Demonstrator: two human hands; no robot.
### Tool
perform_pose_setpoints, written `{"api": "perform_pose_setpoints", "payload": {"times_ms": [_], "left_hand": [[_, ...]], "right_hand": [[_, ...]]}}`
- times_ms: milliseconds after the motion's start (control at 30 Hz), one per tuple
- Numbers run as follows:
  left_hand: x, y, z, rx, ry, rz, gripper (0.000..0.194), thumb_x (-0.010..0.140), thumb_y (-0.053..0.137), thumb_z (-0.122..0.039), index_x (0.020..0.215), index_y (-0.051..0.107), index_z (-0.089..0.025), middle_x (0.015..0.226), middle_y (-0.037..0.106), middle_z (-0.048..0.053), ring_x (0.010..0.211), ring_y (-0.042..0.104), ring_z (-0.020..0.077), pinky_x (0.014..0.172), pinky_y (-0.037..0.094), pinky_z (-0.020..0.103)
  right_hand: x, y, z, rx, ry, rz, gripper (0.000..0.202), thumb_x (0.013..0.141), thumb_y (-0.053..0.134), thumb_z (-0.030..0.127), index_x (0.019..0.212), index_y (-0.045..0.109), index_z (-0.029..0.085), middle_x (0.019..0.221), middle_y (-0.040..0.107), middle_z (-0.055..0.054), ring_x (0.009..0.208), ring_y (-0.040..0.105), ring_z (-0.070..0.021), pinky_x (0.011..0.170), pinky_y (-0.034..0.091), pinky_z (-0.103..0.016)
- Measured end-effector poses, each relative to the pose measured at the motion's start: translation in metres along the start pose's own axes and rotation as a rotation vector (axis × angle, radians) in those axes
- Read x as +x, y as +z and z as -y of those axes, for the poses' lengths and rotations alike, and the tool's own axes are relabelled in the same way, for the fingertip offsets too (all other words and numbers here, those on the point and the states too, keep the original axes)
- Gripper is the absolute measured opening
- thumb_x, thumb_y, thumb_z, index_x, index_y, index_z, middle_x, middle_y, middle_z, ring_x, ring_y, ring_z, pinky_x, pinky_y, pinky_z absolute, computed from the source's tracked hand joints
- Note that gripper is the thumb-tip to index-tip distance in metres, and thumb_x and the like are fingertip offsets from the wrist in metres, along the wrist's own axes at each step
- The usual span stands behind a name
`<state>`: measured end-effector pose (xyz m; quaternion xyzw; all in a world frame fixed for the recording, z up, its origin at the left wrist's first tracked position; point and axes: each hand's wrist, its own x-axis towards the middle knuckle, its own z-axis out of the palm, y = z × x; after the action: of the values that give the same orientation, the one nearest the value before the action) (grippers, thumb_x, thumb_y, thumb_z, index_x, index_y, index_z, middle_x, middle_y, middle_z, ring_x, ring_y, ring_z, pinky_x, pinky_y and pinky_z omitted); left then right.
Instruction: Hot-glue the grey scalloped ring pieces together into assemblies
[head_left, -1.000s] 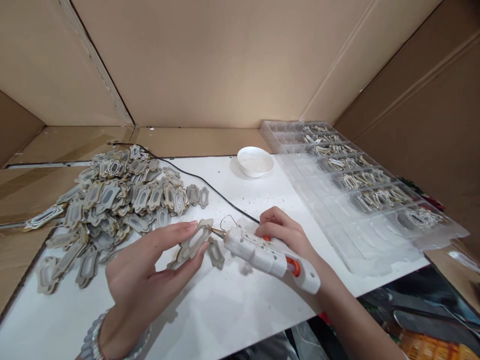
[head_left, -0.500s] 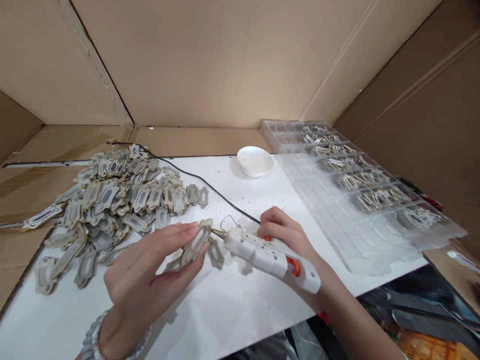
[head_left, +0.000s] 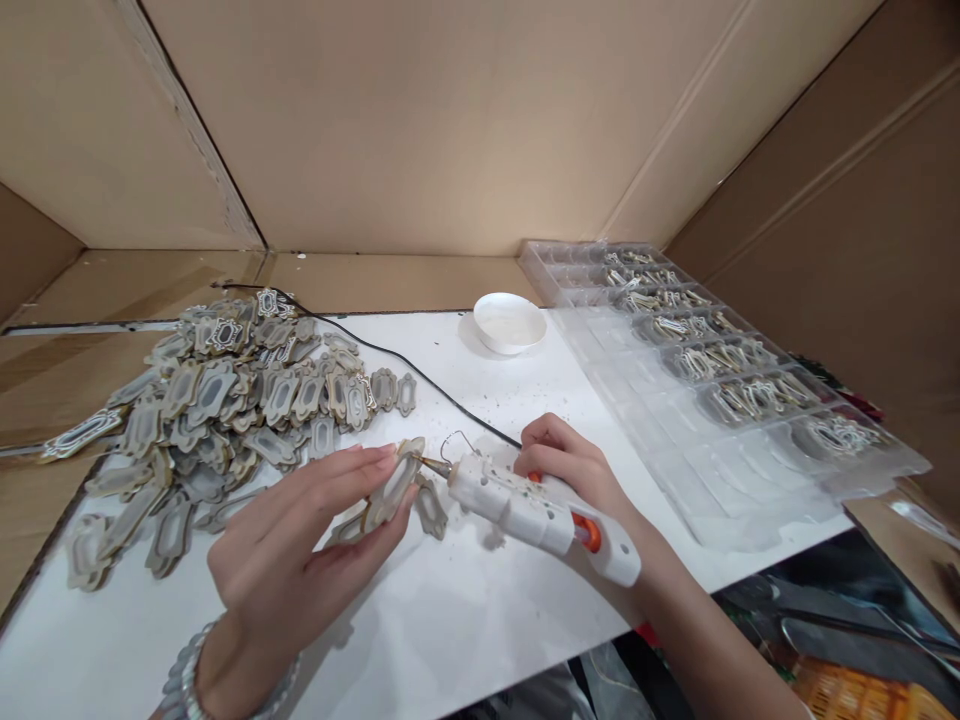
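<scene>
Between the thumb and fingers of my left hand (head_left: 300, 545) is a tilted grey frame-shaped piece (head_left: 395, 485) with scalloped, yellowish edges. My right hand (head_left: 574, 470) is wrapped round the handle of a white hot glue gun (head_left: 517, 505) with an orange trigger. Its metal nozzle points left, at the upper right edge of the piece; whether it touches, I cannot tell. Another similar frame piece (head_left: 430, 506) lies on the white board (head_left: 420, 630) just behind my left fingertips. Part of one more piece shows under my left hand.
A large pile of frame pieces (head_left: 214, 400) spreads over the left side. A white bowl (head_left: 510, 322) stands at the back. Clear compartment trays (head_left: 682, 460) on the right hold several stacks of pieces. A black cord (head_left: 420, 372) crosses the board; cardboard walls (head_left: 420, 130) enclose it.
</scene>
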<state>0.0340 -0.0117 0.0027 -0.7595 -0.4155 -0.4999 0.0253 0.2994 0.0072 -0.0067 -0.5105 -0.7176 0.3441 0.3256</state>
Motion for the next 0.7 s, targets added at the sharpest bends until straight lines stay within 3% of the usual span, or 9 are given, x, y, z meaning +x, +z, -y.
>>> {"api": "perform_pose_setpoints", "payload": {"times_ms": [333,700], "left_hand": [[0.0043,0.0005,-0.0024,0.039,0.027,0.002,0.025,0.081,0.078,-0.012,0.102,0.067,-0.022,0.094,0.078,0.000,0.084,0.076,0.0181,0.077,0.066,0.034],[0.0045,0.0003,0.0016,0.081,0.091,0.002,0.020,0.082,0.078,-0.013,0.098,0.068,-0.017,0.091,0.079,0.003,0.082,0.076,0.0175,0.082,0.065,0.030]], "right_hand": [[-0.0011,0.0003,-0.0016,-0.052,-0.060,0.001,0.016,0.076,0.056,0.011,0.072,0.066,0.024,0.088,0.057,-0.002,0.073,0.056,-0.0158,0.066,0.046,-0.029],[-0.0022,0.0008,-0.0040,-0.031,-0.034,-0.008,0.018,0.076,0.055,0.010,0.073,0.065,0.024,0.088,0.055,-0.001,0.074,0.056,-0.0155,0.065,0.044,-0.028]]}}
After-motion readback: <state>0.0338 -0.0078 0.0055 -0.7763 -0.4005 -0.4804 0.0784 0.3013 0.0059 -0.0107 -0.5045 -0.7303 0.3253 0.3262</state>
